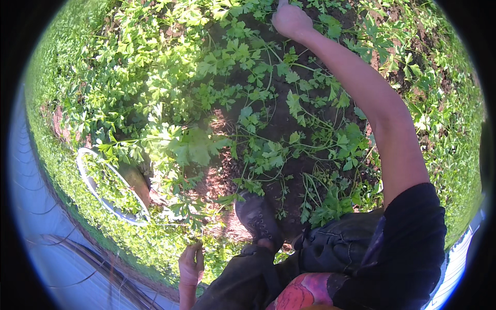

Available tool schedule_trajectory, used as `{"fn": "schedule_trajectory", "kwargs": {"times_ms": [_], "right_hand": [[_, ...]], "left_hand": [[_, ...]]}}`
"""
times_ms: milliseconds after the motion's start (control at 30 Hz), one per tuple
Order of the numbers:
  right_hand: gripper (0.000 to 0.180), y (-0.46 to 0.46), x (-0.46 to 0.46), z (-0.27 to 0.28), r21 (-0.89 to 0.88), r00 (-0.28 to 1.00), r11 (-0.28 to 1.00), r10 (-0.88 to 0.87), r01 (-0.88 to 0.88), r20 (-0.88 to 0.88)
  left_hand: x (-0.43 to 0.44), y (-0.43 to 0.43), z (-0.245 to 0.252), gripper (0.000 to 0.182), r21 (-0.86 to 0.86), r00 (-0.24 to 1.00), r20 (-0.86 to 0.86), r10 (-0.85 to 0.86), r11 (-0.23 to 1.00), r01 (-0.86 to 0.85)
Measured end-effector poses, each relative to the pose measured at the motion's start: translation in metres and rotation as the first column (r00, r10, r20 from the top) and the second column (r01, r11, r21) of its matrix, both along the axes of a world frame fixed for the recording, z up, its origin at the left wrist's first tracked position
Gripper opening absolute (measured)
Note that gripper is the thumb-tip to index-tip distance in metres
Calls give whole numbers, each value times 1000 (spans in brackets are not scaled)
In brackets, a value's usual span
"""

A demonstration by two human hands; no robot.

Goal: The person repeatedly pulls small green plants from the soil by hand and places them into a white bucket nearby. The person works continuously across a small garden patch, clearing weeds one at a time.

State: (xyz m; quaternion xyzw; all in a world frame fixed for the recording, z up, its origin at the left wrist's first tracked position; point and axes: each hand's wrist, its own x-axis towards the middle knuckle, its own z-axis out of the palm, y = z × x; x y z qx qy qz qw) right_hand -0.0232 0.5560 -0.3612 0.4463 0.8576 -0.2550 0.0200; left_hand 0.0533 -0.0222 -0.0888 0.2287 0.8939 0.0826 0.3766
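At the bottom left, my left hand (191, 267) has its fingers pinched together at the stems of a leafy sprig (189, 211). The sprig has lobed, celery-like leaves and rises just above the fingertips. My right arm stretches far forward over the plants, and my right hand (292, 20) is curled at the top edge of the view. Its fingertips are partly cut off there, so what they hold cannot be seen. Around it grow green celery-like plants (267, 151) with long thin stalks, some leaning low over dark soil.
Left of me a bucket with a white rim (80, 161) stands tilted in view, with cut greens (118, 190) inside. My dark laced shoe (257, 221) rests on soil among the stalks. Pale sheeting (35, 186) with curved hoops runs along the far left.
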Motion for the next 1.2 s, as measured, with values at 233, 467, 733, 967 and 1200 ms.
{"fn": "schedule_trajectory", "kwargs": {"times_ms": [233,467,733,967,1200], "right_hand": [[22,1,-16,-13,106,987,983,156,-151,-38],[18,14,-37,-17,137,961,955,249,-264,119],[19,11,-39,-5,105,951,961,231,-256,207],[24,3,-8,-14,-31,944,955,295,-294,150],[38,15,30,-16,-76,866,863,496,-499,-59]], "left_hand": [[3,-2,-1,17,27,999,-19,-30,999,30],[3,5,4,16,-3,1000,-10,27,1000,-27],[3,4,2,17,31,999,-4,43,999,-43],[3,6,5,19,25,999,-27,-27,999,27],[0,12,-1,22,79,996,-25,-80,994,82]]}}
